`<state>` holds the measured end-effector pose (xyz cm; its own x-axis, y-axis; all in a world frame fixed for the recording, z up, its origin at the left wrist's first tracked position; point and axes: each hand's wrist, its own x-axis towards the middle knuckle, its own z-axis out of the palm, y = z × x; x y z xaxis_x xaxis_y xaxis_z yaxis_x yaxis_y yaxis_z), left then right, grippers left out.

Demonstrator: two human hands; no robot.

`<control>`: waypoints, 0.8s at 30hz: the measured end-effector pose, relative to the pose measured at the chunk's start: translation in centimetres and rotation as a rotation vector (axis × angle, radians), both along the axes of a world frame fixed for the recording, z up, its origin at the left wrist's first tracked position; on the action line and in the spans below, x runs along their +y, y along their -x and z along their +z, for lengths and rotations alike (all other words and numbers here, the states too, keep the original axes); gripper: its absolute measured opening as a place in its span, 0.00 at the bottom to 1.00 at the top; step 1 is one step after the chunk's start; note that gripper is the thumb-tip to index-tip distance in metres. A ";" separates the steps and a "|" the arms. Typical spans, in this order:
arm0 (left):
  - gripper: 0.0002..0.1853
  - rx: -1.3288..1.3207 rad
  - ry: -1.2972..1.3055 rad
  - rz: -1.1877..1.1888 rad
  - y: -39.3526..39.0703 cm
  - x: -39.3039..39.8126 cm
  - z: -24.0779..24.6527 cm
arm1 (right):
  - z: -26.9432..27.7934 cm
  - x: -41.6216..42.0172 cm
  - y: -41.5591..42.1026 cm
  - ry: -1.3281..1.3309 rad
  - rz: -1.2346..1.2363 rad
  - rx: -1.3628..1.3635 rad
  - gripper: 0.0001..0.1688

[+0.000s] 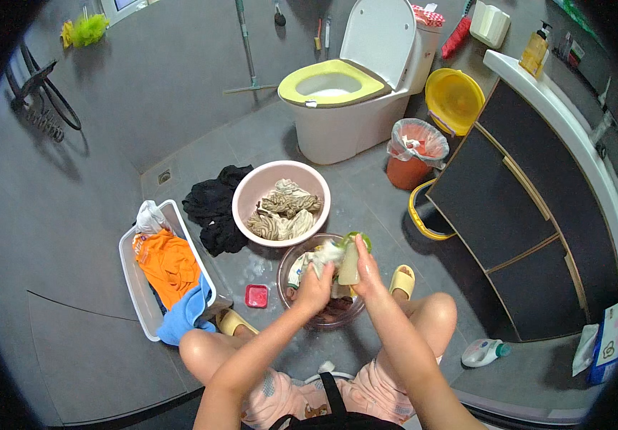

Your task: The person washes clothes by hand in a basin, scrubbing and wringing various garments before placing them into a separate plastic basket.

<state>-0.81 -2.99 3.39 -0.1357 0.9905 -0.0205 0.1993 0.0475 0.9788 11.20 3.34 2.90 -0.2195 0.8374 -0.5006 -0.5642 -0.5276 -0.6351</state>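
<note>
Above a brown translucent basin (360, 309) that holds wet clothes, my left hand (317, 285) grips a bunched white cloth (326, 253). My right hand (367, 269) is closed on a pale, flat, translucent object (348, 267) with a green rounded end, perhaps a brush or scrubber; which it is I cannot tell. The cloth lies close to that object's left side. Just beyond stands a pink basin (244, 185) with striped and cream fabric heaped in it. A small red soap dish (256, 296) rests on the floor left of the brown basin.
Black clothes (212, 201) lie beside the pink basin. At left, a white hamper (129, 263) holds an orange garment (169, 266) and a blue cloth (188, 312). A toilet (330, 129), a lined red bin (406, 172) and a dark cabinet (494, 204) stand beyond and to the right. A white bottle (482, 353) lies at right.
</note>
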 end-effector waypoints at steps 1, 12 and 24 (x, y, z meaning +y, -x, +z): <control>0.20 0.244 -0.146 -0.013 -0.7 -0.7 0.3 | -0.2 -0.1 0.6 0.052 0.005 0.050 0.26; 0.24 0.416 -0.121 -0.010 -1.0 1.7 -4.4 | -4.8 -3.6 4.2 0.003 0.177 0.333 0.32; 0.23 -0.404 0.180 0.175 -1.2 2.6 -8.7 | -7.4 -4.7 4.3 -0.358 0.099 -0.432 0.32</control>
<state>0.37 -0.43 -5.29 -0.2456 0.9295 -0.2750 -0.2216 0.2224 0.9494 6.94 -1.31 -4.46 -0.1443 0.9572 -0.2508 -0.1718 -0.2739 -0.9463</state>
